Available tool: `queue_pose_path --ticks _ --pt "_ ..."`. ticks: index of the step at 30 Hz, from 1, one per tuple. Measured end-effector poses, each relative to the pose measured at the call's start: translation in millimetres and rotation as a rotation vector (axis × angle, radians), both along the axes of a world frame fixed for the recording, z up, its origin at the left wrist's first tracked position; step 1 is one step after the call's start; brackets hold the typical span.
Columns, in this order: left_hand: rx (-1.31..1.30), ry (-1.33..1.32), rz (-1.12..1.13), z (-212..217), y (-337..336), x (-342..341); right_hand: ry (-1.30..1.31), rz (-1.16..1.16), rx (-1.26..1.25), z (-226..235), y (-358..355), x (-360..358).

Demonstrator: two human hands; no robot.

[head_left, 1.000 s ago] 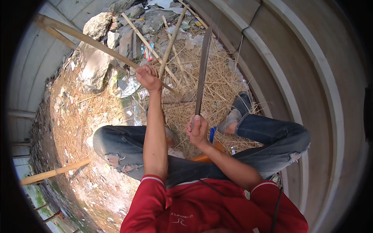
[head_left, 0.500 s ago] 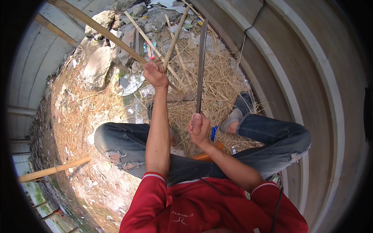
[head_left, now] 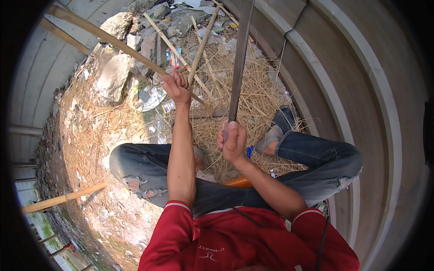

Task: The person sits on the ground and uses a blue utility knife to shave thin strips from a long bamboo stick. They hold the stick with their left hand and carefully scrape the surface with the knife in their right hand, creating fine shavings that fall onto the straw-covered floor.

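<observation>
My left hand (head_left: 176, 88) is closed around a long bamboo pole (head_left: 106, 39). The pole slants from the upper left down to its lower end by a low piece of wood (head_left: 214, 113) among the straw. In my right hand (head_left: 233, 141) is a machete (head_left: 240, 58), gripped low with its long dark blade standing up and away from me. My fingers hide its handle. The blade is to the right of the pole, apart from it.
Cut bamboo sticks (head_left: 202, 43) lie ahead on straw, near rocks (head_left: 113, 77) and litter. A ribbed metal wall (head_left: 352, 104) curves along the right. Another bamboo pole (head_left: 63, 198) reaches in from the left. Something orange (head_left: 238, 182) lies near my lap.
The machete has risen, its tip now past the upper edge of the view and its blade leaning slightly right. My left hand and the pole have shifted a little left.
</observation>
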State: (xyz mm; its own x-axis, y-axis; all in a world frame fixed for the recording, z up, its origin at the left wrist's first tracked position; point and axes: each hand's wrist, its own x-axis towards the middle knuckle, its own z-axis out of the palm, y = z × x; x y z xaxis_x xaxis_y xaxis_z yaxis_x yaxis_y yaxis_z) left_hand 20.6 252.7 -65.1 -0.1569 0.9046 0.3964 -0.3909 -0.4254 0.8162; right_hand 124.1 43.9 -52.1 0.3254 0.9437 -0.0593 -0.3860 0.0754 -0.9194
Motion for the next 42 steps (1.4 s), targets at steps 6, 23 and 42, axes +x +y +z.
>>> queue_pose_path --ticks 6,23,42 --pt "-0.005 -0.025 0.088 -5 5 -6 0.141 0.26 -1.048 -96 -62 9" --pt "-0.023 0.347 0.592 -11 -1 22 -0.016 0.282 -0.811 -69 -34 5" --pt "-0.048 0.322 0.665 -7 1 22 0.093 0.073 -0.263 12 12 25"
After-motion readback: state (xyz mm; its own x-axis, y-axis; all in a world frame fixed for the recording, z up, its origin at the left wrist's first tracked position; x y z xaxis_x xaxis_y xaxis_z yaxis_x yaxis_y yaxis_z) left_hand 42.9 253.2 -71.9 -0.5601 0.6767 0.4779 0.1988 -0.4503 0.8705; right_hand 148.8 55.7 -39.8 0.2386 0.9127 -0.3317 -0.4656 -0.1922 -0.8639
